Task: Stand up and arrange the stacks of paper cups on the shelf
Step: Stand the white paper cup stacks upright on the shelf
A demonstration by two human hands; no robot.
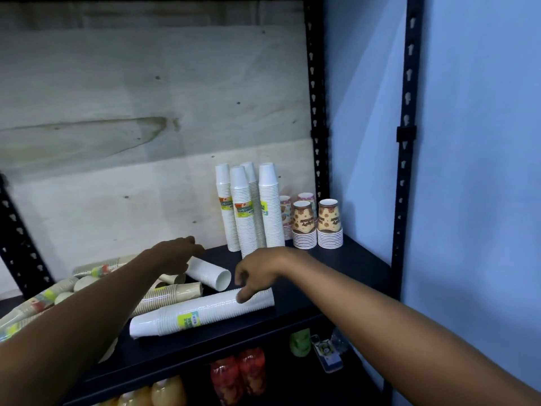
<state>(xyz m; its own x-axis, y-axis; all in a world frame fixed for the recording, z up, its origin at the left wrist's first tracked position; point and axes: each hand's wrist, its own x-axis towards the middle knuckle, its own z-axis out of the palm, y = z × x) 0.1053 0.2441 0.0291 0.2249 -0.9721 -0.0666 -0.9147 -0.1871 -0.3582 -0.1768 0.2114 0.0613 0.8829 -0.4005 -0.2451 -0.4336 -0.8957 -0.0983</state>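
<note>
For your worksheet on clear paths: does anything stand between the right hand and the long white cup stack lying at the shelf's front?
Nothing visible does: the right hand is already at the lying white cup stack, fingertips on its open end.

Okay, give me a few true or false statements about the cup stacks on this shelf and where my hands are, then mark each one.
1. Four tall white stacks stand upright at the back right. True.
2. The long white stack at the shelf's front stands upright. False: it lies on its side.
3. The right hand touches that lying stack near its right end. True.
4. The patterned cups sit left of the tall white stacks. False: they are on the right.
5. The left hand reaches over a shorter lying white stack. True.
</note>
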